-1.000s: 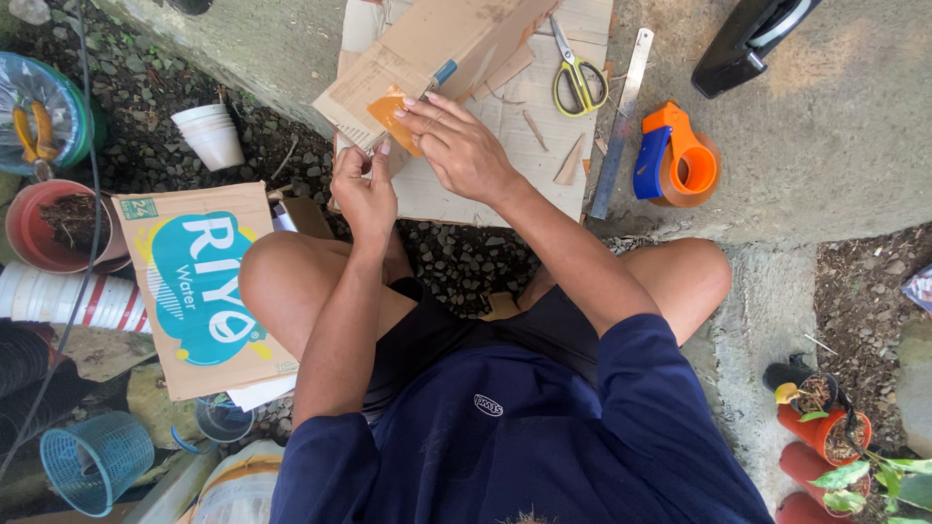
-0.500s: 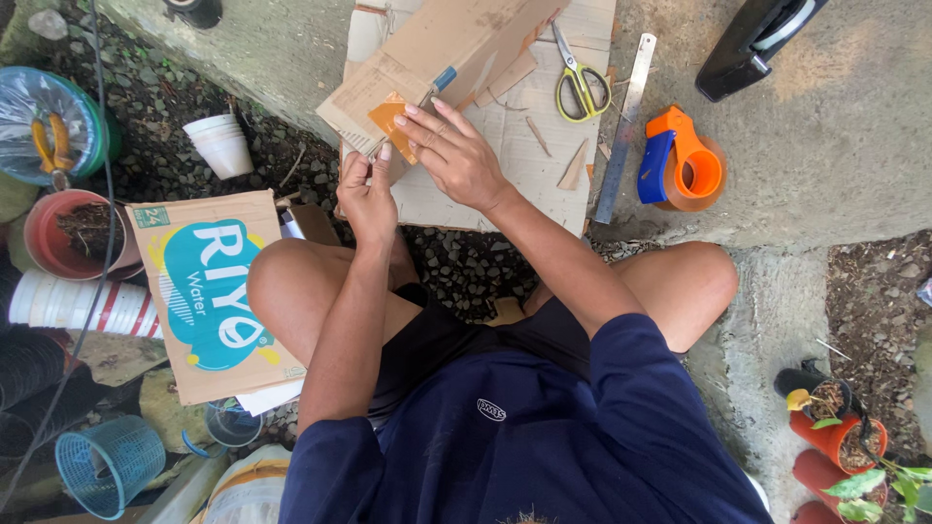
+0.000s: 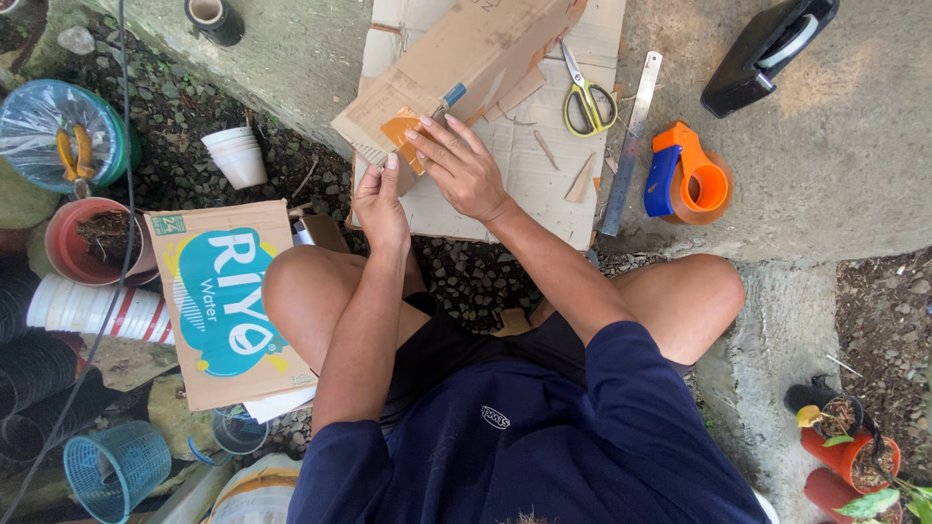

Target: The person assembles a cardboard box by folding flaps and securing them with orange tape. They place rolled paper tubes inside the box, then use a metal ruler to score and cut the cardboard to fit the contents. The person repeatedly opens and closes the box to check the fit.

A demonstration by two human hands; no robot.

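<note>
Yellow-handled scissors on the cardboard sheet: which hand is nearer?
Right. The right hand rests on the folded brown cardboard piece, just left of the yellow-handled scissors. The left hand is farther left and lower, at that piece's near edge.

Soft, even daylight fills the scene, bright on the concrete slab (image 3: pixel 854 175) at upper right and dimmer over the clutter at left. Shadows are faint, focus sharp, edges slightly bowed.
</note>
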